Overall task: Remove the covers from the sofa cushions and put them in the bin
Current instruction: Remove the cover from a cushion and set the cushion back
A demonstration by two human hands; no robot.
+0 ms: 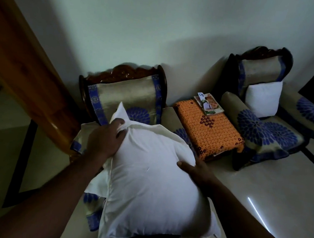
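Left hand (109, 135) bunches the white cushion (151, 177) corner, right hand (193, 168) lies flat alongside; fabric could slip free.

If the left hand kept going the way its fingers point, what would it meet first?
Probably the backrest of the near chair. The left hand grips the white cushion's top corner and points up toward it, though depth is unclear.
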